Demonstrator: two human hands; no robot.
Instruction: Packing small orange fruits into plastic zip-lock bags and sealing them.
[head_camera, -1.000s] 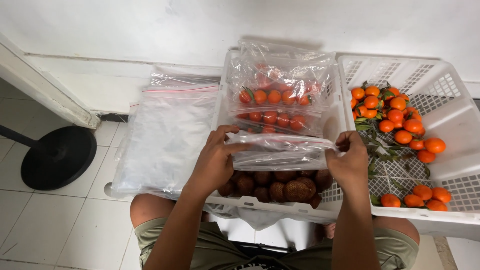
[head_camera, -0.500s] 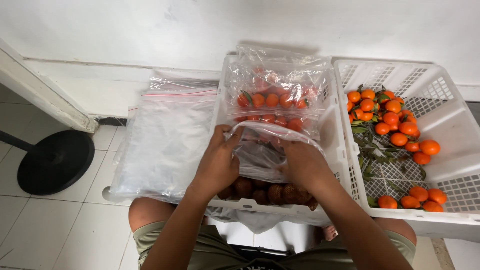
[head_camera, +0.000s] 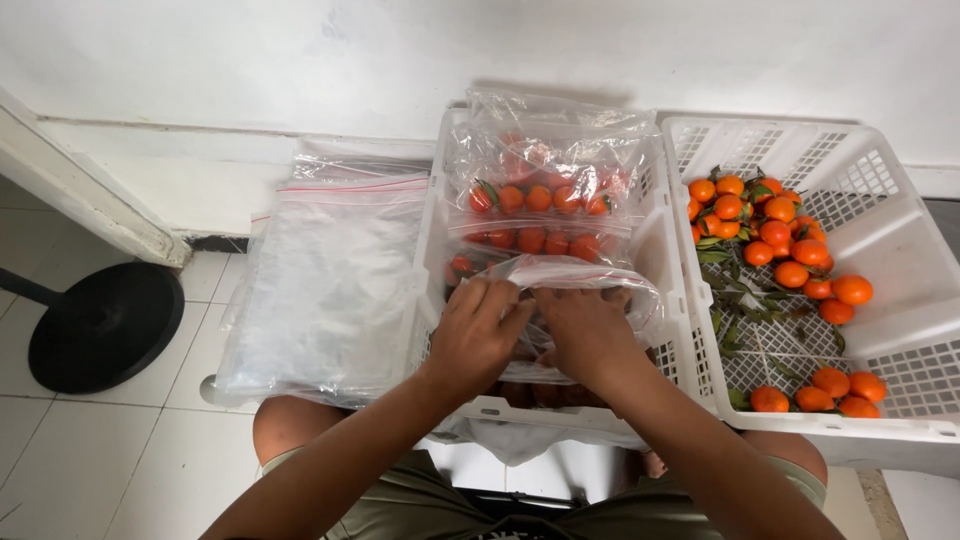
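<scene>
My left hand (head_camera: 478, 332) and my right hand (head_camera: 583, 330) meet over a clear zip bag (head_camera: 625, 282) of small orange fruit, and both pinch its top strip near the middle. The bag lies at the near end of a white plastic crate (head_camera: 435, 225). Behind it in the same crate lie two more clear bags of orange fruit (head_camera: 540, 200), stacked toward the wall. My fingers hide most of the fruit in the held bag.
A second white crate (head_camera: 880, 220) on the right holds loose orange fruit (head_camera: 780, 240) with green leaves. A stack of empty clear zip bags (head_camera: 325, 280) lies to the left. A black round stand base (head_camera: 100, 325) sits on the tiled floor at far left. My knees are below.
My hands were spread to the two ends of the bag's top strip. They have slid together to its middle, the right hand moving left.
</scene>
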